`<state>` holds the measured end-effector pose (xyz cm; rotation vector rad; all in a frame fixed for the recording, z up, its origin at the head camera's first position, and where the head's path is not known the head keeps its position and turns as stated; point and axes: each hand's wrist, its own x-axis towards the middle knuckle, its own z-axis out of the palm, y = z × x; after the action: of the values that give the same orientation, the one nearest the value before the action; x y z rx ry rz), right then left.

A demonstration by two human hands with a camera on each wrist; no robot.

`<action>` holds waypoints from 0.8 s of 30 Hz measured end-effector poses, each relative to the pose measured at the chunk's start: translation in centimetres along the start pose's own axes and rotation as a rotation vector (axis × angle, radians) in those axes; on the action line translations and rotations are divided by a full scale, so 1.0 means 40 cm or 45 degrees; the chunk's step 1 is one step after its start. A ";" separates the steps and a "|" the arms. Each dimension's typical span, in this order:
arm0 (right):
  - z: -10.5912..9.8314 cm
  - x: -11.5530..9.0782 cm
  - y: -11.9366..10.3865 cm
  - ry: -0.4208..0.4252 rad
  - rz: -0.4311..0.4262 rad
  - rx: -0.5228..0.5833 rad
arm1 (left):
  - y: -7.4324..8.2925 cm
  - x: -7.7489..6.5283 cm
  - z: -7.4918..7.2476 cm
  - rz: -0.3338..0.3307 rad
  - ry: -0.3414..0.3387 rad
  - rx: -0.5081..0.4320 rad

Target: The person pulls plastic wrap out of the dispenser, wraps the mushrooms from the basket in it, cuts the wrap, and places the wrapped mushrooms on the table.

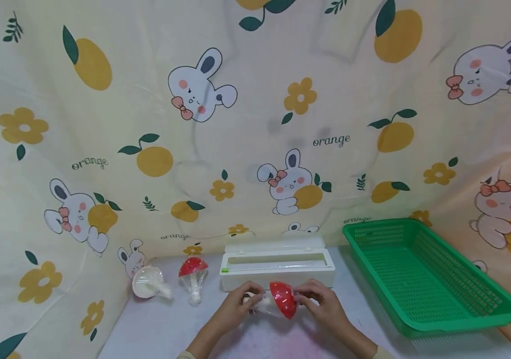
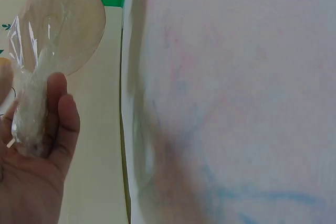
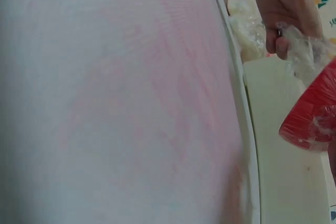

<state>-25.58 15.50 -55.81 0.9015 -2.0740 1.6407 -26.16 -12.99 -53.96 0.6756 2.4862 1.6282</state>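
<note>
A red-capped toy mushroom (image 1: pixel 284 300) with pale spots, wrapped in clear film, lies sideways between both hands above the table. My left hand (image 1: pixel 237 306) grips its pale stem; the left wrist view shows fingers curled round the film-covered stem (image 2: pixel 31 111) below the flat cream underside of the cap. At the top of the red cap, my right hand (image 1: pixel 325 305) pinches with thumb and fingers. In the right wrist view the red cap (image 3: pixel 315 111) shows wrinkled film over it, while most of the right hand is out of frame.
Behind the hands stands a white cling film dispenser (image 1: pixel 278 280) with its lid raised. To the left, two more wrapped mushrooms lie on the table: one red cap up (image 1: pixel 192 267), one showing its pale underside (image 1: pixel 145 283). A green basket (image 1: pixel 462 329) stands at the right.
</note>
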 end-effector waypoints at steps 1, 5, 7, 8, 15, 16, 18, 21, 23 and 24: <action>-0.001 0.001 0.001 0.018 -0.009 0.002 | 0.000 -0.001 0.001 0.027 0.000 0.025; -0.001 0.003 0.002 0.077 -0.042 -0.010 | -0.003 -0.003 0.004 0.123 0.033 0.143; 0.003 0.004 0.000 0.086 -0.039 -0.008 | -0.005 -0.001 0.008 0.163 0.069 0.175; 0.006 0.005 -0.001 0.089 -0.034 -0.008 | -0.004 0.000 0.009 0.171 0.091 0.186; 0.029 0.016 -0.056 0.172 0.096 -0.062 | 0.005 0.003 0.017 0.215 0.213 0.186; 0.031 0.017 -0.057 0.176 0.137 -0.074 | 0.004 0.003 0.017 0.230 0.214 0.171; 0.031 0.016 -0.038 0.177 0.238 -0.072 | 0.003 0.003 0.017 0.239 0.223 0.185; 0.028 0.014 -0.030 0.140 0.294 -0.005 | 0.000 0.002 0.018 0.260 0.260 0.247; 0.024 0.012 -0.027 0.101 0.302 0.052 | -0.002 0.001 0.017 0.270 0.278 0.267; 0.022 0.011 -0.025 0.077 0.287 0.075 | -0.003 0.001 0.016 0.277 0.280 0.265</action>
<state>-25.13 14.42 -55.05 0.6460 -2.1608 1.8264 -26.04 -12.45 -54.34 0.8609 2.8595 1.6036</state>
